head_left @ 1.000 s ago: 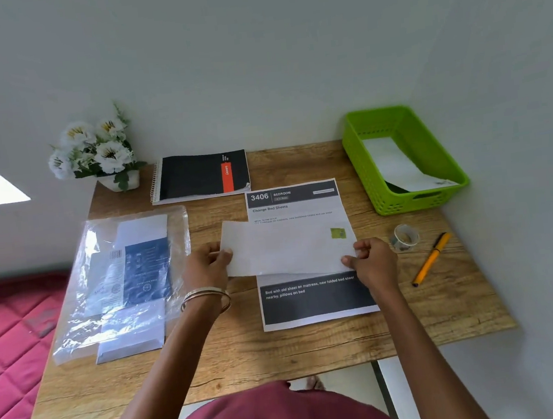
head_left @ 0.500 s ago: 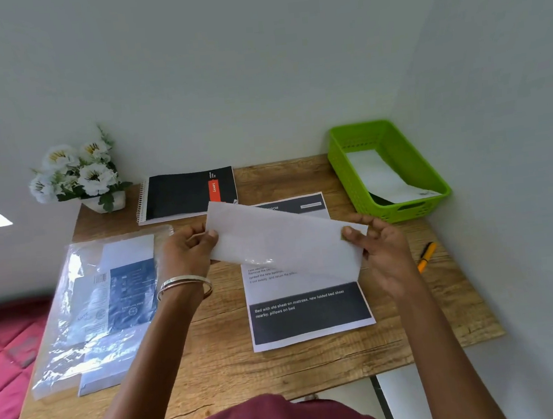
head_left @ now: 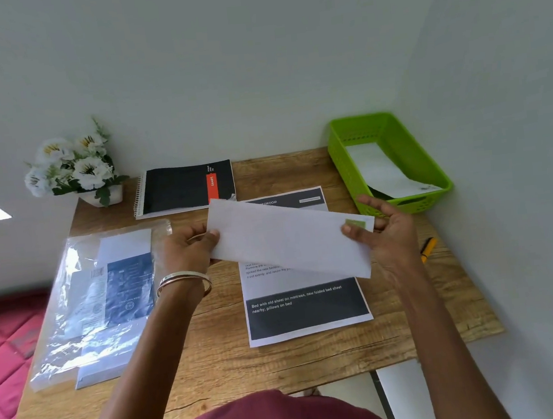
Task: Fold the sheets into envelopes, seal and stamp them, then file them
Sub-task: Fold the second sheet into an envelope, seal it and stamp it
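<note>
A white envelope (head_left: 288,242) with a small green stamp (head_left: 355,224) near its right end hangs in the air above the desk, tilted down to the right. My left hand (head_left: 188,255) pinches its left end. My right hand (head_left: 385,232) holds its right end, thumb on top beside the stamp and fingers spread behind. A green basket (head_left: 433,164) at the back right holds another white envelope (head_left: 383,172).
A printed instruction sheet (head_left: 306,304) lies on the wooden desk (head_left: 215,360) under the envelope. A clear plastic pack of envelopes (head_left: 105,300) lies at the left. A black notebook (head_left: 182,188) and a flower pot (head_left: 98,192) stand at the back. An orange pen (head_left: 428,249) lies right.
Both hands lifted the envelope off the instruction sheet and carried it up and to the right toward the green basket. The stamp side now faces me again.
</note>
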{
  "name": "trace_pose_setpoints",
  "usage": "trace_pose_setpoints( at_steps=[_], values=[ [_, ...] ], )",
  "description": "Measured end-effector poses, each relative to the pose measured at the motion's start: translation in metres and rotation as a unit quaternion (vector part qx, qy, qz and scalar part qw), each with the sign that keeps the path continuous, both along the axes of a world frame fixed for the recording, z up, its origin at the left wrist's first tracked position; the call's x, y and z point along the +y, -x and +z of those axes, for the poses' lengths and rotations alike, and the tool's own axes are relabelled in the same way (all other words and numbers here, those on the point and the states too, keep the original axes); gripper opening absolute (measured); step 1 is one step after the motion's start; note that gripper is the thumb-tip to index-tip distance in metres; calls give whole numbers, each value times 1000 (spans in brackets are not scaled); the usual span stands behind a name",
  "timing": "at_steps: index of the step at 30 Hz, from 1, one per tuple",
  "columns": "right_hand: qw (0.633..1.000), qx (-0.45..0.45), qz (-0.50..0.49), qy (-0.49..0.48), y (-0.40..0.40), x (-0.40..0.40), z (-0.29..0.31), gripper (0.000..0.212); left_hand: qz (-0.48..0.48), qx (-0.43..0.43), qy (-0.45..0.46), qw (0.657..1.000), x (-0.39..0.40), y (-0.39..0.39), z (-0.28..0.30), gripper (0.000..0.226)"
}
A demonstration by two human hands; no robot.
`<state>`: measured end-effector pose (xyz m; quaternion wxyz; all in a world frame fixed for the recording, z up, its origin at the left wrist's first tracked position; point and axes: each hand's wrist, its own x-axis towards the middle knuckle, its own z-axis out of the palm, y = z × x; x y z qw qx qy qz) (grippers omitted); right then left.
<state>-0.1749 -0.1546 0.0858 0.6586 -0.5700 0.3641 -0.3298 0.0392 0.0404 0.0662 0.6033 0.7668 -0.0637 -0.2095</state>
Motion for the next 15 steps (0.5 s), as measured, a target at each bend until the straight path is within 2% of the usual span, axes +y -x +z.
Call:
trace_pose_setpoints(
  at_steps=[3, 6, 11, 15],
  values=[
    [1000, -12, -12, -2, 3, -2, -1, 66, 1, 4, 7, 1000, -7, 4, 4, 4],
    [998, -37, -6, -43, 10, -7, -1, 66, 6, 8, 22, 1000, -17, 9, 13, 8],
    [998, 63, 24, -4, 33, -20, -1, 33, -6, 19, 54, 998, -38, 14, 25, 6],
    [997, 60, -46, 12, 45, -34, 8, 23, -53, 20, 95, 994, -59, 21, 35, 21]
  ],
)
